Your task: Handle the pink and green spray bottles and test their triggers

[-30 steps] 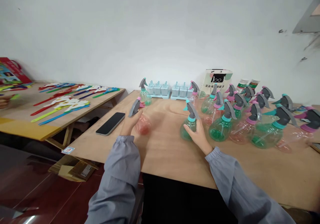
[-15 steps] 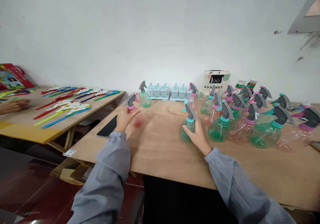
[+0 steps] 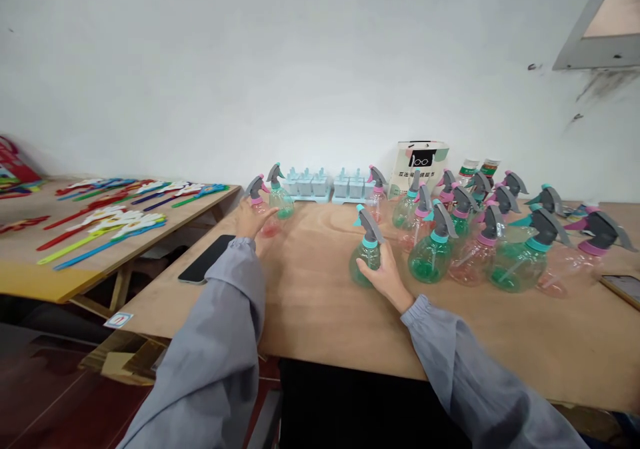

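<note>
A plain white wall (image 3: pixel 225 69) with a few dark marks backs a wooden table (image 3: pixel 315 322). On its left part, the left hand (image 3: pixel 254 221) is closed around a pink spray bottle (image 3: pixel 271 227) just below its pink collar, the bottle upright; whether its base touches the wood cannot be told. The right hand (image 3: pixel 385 272) grips a green spray bottle (image 3: pixel 358 260) nearer the front edge, thumb across the body, other fingers hidden behind.

Just behind the pink bottle stands another green bottle (image 3: pixel 283 202), and a black phone (image 3: pixel 207 259) lies by the left forearm. Further back sit pale blue moulds (image 3: pixel 310 185), then a printed carton (image 3: pixel 419 169) picturing glasses; its Chinese lettering begins 互连, the rest too small to read surely. The green-labelled containers (image 3: pixel 469 169) beside it are illegible.

A small blue-bordered sticker (image 3: pixel 119 320) marks the table's front left corner. Open wood runs between the two held bottles, from the front edge to the moulds; rightward, clustered spray bottles (image 3: pixel 430 262) crowd in close to the right hand.
</note>
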The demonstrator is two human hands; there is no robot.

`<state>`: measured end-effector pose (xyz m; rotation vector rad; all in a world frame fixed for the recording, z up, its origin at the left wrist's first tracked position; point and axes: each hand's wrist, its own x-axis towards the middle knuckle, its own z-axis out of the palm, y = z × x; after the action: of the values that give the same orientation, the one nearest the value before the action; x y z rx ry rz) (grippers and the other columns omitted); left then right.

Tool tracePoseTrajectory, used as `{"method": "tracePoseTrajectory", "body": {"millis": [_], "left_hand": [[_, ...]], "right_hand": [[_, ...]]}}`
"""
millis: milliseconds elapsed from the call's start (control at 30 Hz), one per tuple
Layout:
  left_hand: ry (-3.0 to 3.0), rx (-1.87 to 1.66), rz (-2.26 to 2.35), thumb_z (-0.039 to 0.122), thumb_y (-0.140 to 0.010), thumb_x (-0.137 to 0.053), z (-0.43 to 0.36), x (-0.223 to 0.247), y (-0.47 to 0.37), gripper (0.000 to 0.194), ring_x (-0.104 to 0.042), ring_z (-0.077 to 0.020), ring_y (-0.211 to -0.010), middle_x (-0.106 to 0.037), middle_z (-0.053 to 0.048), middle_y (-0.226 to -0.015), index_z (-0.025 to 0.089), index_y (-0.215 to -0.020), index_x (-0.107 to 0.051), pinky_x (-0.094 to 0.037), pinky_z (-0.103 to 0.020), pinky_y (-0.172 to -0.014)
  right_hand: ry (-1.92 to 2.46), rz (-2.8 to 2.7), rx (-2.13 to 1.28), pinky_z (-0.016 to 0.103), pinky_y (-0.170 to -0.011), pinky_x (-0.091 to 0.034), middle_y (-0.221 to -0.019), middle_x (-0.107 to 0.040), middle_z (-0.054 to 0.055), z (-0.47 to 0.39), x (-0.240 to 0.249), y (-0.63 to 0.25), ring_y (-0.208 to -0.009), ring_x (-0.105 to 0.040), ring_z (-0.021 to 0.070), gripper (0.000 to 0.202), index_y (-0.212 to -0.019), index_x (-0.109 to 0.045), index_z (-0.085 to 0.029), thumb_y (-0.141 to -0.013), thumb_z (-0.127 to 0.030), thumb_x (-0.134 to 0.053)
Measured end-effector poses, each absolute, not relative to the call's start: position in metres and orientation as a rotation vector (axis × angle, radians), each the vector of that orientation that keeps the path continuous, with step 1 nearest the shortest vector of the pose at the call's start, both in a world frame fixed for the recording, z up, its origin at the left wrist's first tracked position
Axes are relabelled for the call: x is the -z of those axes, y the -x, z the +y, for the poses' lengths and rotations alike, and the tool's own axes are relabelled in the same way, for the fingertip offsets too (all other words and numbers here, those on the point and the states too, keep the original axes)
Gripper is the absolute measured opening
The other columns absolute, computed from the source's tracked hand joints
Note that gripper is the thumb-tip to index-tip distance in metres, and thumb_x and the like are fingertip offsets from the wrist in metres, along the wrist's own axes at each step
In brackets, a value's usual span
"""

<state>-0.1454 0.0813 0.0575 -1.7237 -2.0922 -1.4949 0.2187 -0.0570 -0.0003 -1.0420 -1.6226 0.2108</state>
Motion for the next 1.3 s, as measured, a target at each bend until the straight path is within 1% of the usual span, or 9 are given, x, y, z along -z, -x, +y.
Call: {"method": "tracePoseTrajectory", "body": {"millis": [67, 133, 233, 333, 467, 633, 800, 1000, 1300], "left_hand": [[1.432, 1.659, -2.003, 0.053, -0.077, -0.073, 0.067, -0.049, 0.131, 0.082, -0.032, -0.0415, -0.146, -0.034, -0.031, -0.151, 0.009, -0.137, -0.038, -0.031, -0.055, -0.117], [1.306, 1.828, -1.849, 0.048, -0.09, -0.058, 0.048, -0.041, 0.109, 0.063, -0.028, -0.0341, -0.149, -0.027, -0.027, -0.154, 0.012, -0.138, -0.038, -0.027, -0.052, -0.12], [1.722, 1.982, -1.574, 0.046, -0.084, -0.066, 0.014, -0.041, 0.068, 0.055, -0.033, -0.032, -0.146, -0.036, -0.021, -0.149, 0.017, -0.128, -0.049, -0.03, -0.049, -0.119], [2.446, 2.083, -1.281, 0.045, -0.068, -0.083, -0.017, -0.053, 0.017, 0.07, -0.04, -0.0348, -0.143, -0.05, -0.015, -0.143, 0.023, -0.128, -0.055, -0.031, -0.051, -0.118], [2.948, 2.289, -1.252, 0.036, -0.056, -0.092, -0.041, -0.063, -0.047, 0.086, -0.052, -0.0325, -0.133, -0.053, -0.013, -0.144, 0.026, -0.132, -0.054, -0.045, -0.044, -0.108], [2.65, 2.697, -1.396, 0.028, -0.062, -0.085, -0.033, -0.062, -0.066, 0.054, -0.065, -0.0218, -0.103, -0.066, -0.009, -0.119, 0.022, -0.111, -0.064, -0.053, -0.034, -0.089], [2.418, 2.992, -1.33, 0.027, -0.065, -0.074, -0.021, -0.061, -0.029, 0.033, -0.066, -0.0214, -0.112, -0.072, -0.005, -0.108, 0.023, -0.097, -0.069, -0.048, -0.033, -0.099], [2.141, 3.365, -1.457, 0.028, -0.056, -0.071, -0.014, -0.063, -0.013, 0.038, -0.069, -0.026, -0.109, -0.076, -0.005, -0.097, 0.023, -0.093, -0.069, -0.051, -0.035, -0.09], [2.419, 3.607, -1.068, 0.019, -0.054, -0.067, -0.018, -0.062, -0.009, 0.045, -0.069, -0.0307, -0.114, -0.078, -0.007, -0.098, 0.02, -0.099, -0.071, -0.05, -0.04, -0.102]], "right_hand": [[1.037, -1.618, -0.225, 0.047, -0.096, -0.05, -0.106, -0.061, 0.009, -0.059, -0.001, -0.218, -0.105, -0.059, 0.0275, 0.035, -0.116, -0.055, -0.021, -0.084, -0.034, -0.059], [1.025, -1.618, -0.24, 0.047, -0.099, -0.049, -0.112, -0.061, 0.011, -0.061, -0.002, -0.216, -0.109, -0.058, 0.0271, 0.036, -0.121, -0.054, -0.021, -0.088, -0.033, -0.056], [1.011, -1.626, -0.267, 0.048, -0.101, -0.048, -0.117, -0.061, 0.012, -0.066, -0.005, -0.212, -0.113, -0.058, 0.0275, 0.041, -0.129, -0.051, -0.021, -0.092, -0.038, -0.055], [0.989, -1.678, -0.282, 0.049, -0.103, -0.049, -0.12, -0.062, 0.012, -0.069, -0.004, -0.205, -0.115, -0.059, 0.0282, 0.045, -0.134, -0.049, -0.022, -0.094, -0.042, -0.056], [1.004, -1.731, -0.225, 0.053, -0.106, -0.048, -0.128, -0.055, 0.016, -0.07, 0.008, -0.193, -0.124, -0.055, 0.0315, 0.056, -0.141, -0.043, -0.022, -0.093, -0.046, -0.057], [1.005, -1.811, -0.184, 0.054, -0.109, -0.046, -0.137, -0.048, 0.02, -0.065, 0.017, -0.191, -0.131, -0.05, 0.0342, 0.073, -0.149, -0.034, -0.019, -0.089, -0.051, -0.061], [1.053, -1.427, -0.101, 0.055, -0.117, -0.032, -0.143, -0.044, 0.019, -0.005, -0.017, -0.202, -0.139, -0.041, 0.0293, 0.063, -0.147, -0.032, -0.019, -0.094, -0.048, -0.05], [1.384, -1.148, -0.119, 0.059, -0.117, -0.026, -0.149, -0.035, 0.036, 0.103, -0.056, -0.215, -0.144, -0.03, 0.0412, 0.087, -0.142, -0.03, 0.0, -0.077, -0.042, -0.07], [1.498, -1.139, -0.106, 0.054, -0.113, -0.032, -0.142, -0.045, 0.034, 0.119, -0.025, -0.22, -0.136, -0.042, 0.041, 0.084, -0.142, -0.03, -0.002, -0.076, -0.035, -0.07]]}}
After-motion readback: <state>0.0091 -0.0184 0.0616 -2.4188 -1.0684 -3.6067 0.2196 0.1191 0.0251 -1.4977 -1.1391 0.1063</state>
